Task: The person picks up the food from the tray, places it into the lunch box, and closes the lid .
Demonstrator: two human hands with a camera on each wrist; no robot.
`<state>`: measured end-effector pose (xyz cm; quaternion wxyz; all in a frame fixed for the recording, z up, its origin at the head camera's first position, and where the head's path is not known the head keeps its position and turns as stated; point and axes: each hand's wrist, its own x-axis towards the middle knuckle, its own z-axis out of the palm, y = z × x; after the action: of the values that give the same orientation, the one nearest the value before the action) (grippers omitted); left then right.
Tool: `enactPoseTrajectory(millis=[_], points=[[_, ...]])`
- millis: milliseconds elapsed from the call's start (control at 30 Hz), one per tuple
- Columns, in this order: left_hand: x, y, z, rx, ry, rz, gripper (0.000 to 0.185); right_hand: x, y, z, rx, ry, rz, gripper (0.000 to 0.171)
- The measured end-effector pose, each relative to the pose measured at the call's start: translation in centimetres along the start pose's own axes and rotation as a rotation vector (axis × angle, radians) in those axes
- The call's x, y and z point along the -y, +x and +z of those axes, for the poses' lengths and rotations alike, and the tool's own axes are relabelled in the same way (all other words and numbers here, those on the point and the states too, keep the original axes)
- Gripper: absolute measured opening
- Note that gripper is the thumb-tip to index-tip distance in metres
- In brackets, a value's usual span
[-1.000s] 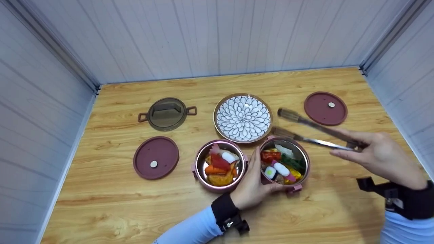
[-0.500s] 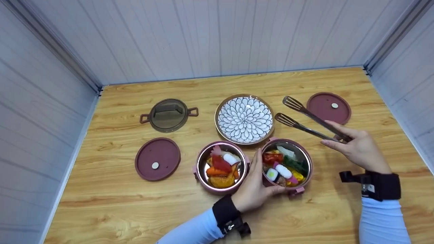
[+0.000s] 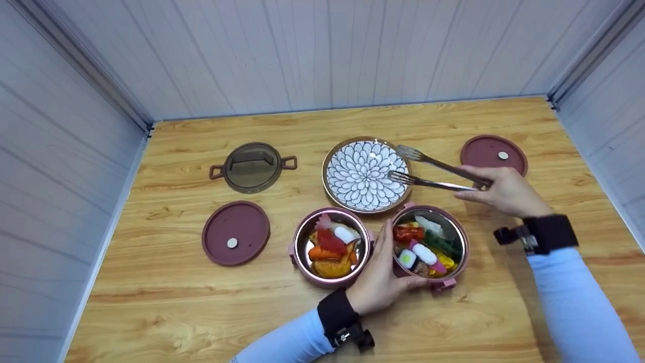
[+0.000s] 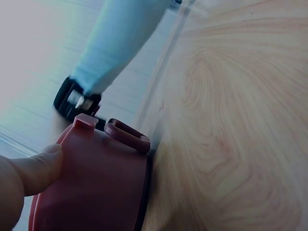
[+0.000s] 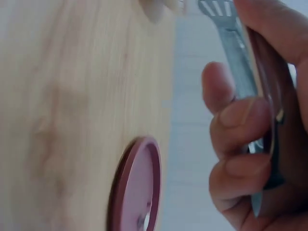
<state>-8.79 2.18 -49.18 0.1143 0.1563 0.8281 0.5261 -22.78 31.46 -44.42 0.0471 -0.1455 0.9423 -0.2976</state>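
My right hand [image 3: 501, 190] grips metal tongs [image 3: 433, 171] by their rear end; the slotted tips stand apart over the right edge of a flower-patterned plate [image 3: 364, 174]. In the right wrist view my fingers [image 5: 236, 144] curl round the tongs [image 5: 236, 62]. My left hand [image 3: 379, 275] holds the near side of a pink round container [image 3: 431, 247] filled with toy food, thumb along its left rim. The left wrist view shows my thumb [image 4: 29, 171] on that container's wall [image 4: 91, 187]. A second pink container [image 3: 330, 247] with toy food stands just left of my left hand.
Two maroon lids lie on the wooden table, one at the left [image 3: 235, 233], one at the far right [image 3: 494, 154]. A brownish lid with a handle and side clips [image 3: 253, 166] rests at the back left. Grey panel walls [image 3: 75, 126] close in three sides.
My right hand has moved left and away from me with the tongs; their tips went from above the right container to over the plate's right edge. My left hand has stayed on the container.
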Motion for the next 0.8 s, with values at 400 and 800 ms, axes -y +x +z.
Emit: enactPoseTrajectory(millis=[400, 800], points=[[0.0, 0.0, 0.0, 0.000, -0.005, -0.010, 0.119, 3.7, 7.8, 1.5, 0.292, -0.109, -0.119, 0.070], [0.0, 0.1, -0.1, -0.006, -0.009, -0.013, 0.120, 5.4, 10.0, 3.5, 0.310, -0.278, -0.231, 0.082]])
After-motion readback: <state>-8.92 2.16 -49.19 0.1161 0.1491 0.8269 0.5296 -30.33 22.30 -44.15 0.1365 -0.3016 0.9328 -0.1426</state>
